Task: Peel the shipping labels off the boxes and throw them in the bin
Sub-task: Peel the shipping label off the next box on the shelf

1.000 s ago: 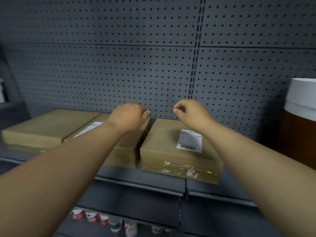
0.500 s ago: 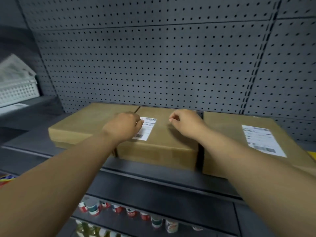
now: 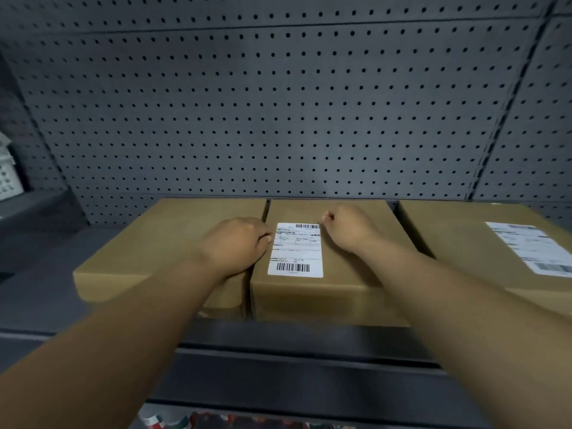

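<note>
Three brown cardboard boxes lie side by side on a dark shelf. The middle box (image 3: 343,283) carries a white shipping label (image 3: 295,250) with barcodes, flat on its top. My left hand (image 3: 236,244) rests curled over the seam between the left box (image 3: 161,246) and the middle box, its fingers at the label's left edge. My right hand (image 3: 349,229) is curled on the middle box, its fingertips at the label's top right corner. The right box (image 3: 458,243) bears its own white label (image 3: 532,247). No bin is in view.
A grey pegboard wall (image 3: 278,119) rises behind the boxes. A white perforated basket (image 3: 7,178) sits on a shelf at the far left. Below the shelf edge (image 3: 278,360), coloured items (image 3: 198,421) show dimly on a lower shelf.
The view has shifted left and closer, bringing the middle box to the centre. My left hand moved off the label to its left edge, and my right hand came to the label's top right corner.
</note>
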{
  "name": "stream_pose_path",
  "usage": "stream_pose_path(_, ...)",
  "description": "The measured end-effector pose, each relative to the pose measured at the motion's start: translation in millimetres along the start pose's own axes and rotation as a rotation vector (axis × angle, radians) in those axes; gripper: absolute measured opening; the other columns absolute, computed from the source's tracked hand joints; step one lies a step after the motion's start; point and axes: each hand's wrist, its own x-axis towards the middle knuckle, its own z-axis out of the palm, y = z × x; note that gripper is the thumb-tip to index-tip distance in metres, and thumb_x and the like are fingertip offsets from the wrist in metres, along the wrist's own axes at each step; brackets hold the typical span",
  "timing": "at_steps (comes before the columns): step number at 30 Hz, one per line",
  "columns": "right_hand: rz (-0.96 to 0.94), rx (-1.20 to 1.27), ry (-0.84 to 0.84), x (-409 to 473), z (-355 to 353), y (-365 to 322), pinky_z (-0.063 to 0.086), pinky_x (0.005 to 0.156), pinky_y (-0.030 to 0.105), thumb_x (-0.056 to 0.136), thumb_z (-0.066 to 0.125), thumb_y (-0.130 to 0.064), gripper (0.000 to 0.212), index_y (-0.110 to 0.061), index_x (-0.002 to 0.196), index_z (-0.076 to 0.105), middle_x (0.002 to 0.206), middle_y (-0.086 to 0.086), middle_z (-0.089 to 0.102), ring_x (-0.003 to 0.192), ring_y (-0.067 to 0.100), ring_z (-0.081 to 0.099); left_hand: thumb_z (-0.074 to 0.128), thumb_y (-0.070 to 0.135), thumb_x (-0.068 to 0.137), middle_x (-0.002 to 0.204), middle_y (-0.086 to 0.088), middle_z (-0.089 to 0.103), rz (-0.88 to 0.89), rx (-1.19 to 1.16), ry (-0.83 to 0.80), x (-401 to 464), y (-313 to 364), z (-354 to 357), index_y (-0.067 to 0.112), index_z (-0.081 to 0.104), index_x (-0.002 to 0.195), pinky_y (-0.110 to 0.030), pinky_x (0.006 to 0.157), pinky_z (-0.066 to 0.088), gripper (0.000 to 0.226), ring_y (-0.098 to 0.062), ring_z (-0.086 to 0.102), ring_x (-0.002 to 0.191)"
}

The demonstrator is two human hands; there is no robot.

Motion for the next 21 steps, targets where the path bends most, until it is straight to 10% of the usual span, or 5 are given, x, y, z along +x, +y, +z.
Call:
stream_pose_path(16, 0.077, -0.118, 0.039, 12, 16, -5, 0.036, 0.066, 0.028, 0.091, 0.041, -0.013, 0.027, -0.011, 0.093, 0.068, 0.109, 0.011, 0.066, 0.092, 0.029, 0.059, 0.04, 0.022, 0.093, 0.098, -0.004, 0.067, 0.025, -0.148, 0.128, 4, -10, 18, 0.014, 0.066, 0.102, -0.033, 0.077, 0.049, 0.028, -0.021, 0.059, 0.089)
stream_pose_path(21, 0.102, 0.04, -0.04, 14, 11, -3, 0.045, 0.094, 0.035, 0.093, 0.037, -0.015, 0.03, -0.015, 0.08, 0.064, 0.113, 0.006, 0.068, 0.105, 0.028, 0.058, 0.04, 0.024, 0.093, 0.097, -0.004, 0.067, 0.022, -0.155, 0.124, 4, -9, 17, 0.013, 0.065, 0.1, -0.034, 0.077, 0.05, 0.028, -0.021, 0.059, 0.088)
